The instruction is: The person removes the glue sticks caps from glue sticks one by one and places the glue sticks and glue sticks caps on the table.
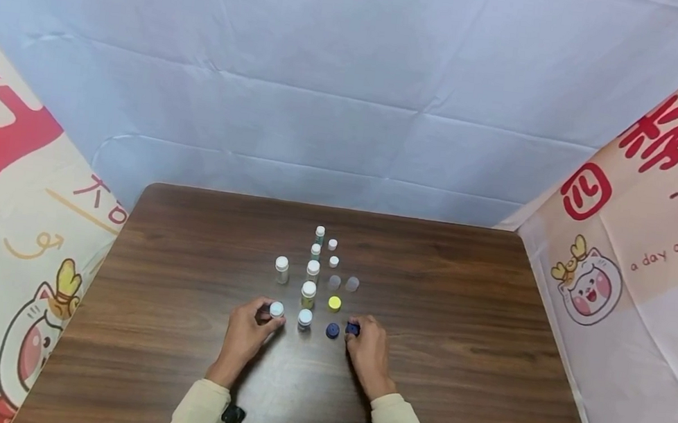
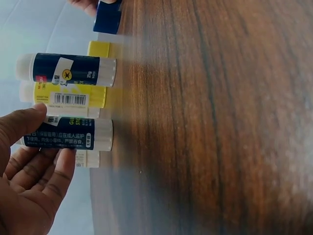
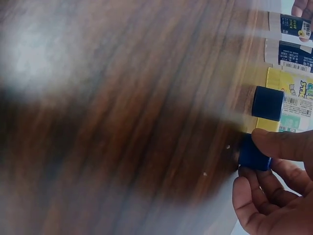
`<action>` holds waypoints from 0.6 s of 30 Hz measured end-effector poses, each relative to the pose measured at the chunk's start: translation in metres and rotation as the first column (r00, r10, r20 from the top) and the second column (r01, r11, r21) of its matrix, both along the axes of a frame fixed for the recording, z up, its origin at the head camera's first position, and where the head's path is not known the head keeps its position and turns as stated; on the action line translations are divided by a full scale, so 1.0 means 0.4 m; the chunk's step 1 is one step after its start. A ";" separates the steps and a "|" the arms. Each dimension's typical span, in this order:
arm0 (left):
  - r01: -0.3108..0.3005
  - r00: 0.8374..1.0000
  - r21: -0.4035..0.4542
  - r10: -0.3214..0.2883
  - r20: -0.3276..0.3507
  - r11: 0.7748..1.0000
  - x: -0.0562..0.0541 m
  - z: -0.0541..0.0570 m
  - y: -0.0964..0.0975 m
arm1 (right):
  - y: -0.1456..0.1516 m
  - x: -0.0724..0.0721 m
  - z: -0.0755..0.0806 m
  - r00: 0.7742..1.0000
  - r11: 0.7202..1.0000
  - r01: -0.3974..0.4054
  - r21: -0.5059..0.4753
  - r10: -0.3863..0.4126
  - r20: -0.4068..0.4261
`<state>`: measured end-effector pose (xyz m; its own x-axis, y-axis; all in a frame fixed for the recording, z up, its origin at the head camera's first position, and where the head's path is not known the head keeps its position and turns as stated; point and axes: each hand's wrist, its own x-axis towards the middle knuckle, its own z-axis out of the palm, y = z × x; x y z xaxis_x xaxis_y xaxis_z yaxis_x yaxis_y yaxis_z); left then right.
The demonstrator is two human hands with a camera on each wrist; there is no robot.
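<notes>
My left hand [image 1: 245, 332] grips an upright uncapped glue stick [image 2: 58, 134] with a dark blue label and white top, thumb on one side and fingers on the other. Its base is at or near the tabletop. To its right stands a second dark blue glue stick [image 1: 304, 319]. Between the thumb and fingers of my right hand [image 1: 370, 349] is a dark blue cap [image 3: 255, 152], low over the table. Just left of that hand another dark blue cap [image 1: 333, 330] sits on the wood. A yellow glue stick [image 1: 308, 295] stands behind the second dark blue one.
Farther back on the wooden table [image 1: 462, 288] stand several glue sticks, among them a white one [image 1: 281, 271] on the left and a small green one [image 1: 320, 235]. Right of that row lie a yellow cap [image 1: 335, 303], two translucent caps [image 1: 352, 283] and two white caps [image 1: 334, 261].
</notes>
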<state>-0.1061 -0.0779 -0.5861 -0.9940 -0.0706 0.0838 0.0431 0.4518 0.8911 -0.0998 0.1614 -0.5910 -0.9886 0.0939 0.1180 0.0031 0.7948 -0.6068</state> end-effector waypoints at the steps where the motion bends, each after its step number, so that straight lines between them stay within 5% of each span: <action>1: -0.001 1.000 -0.003 0.001 -0.001 1.000 -0.002 0.001 0.002 | 0.001 -0.003 0.000 1.000 1.000 0.001 0.001 -0.001 0.001; 18: 0.014 1.000 -0.003 -0.014 0.000 1.000 -0.001 -0.007 0.013 | 0.016 0.002 -0.018 0.999 0.999 -0.030 0.030 0.031 -0.023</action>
<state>-0.1067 -0.0726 -0.5888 -0.9948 -0.0563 0.0845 0.0499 0.4539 0.8897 -0.0991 0.1676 -0.5984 -0.9879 0.0600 0.1430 -0.0350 0.8120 -0.5827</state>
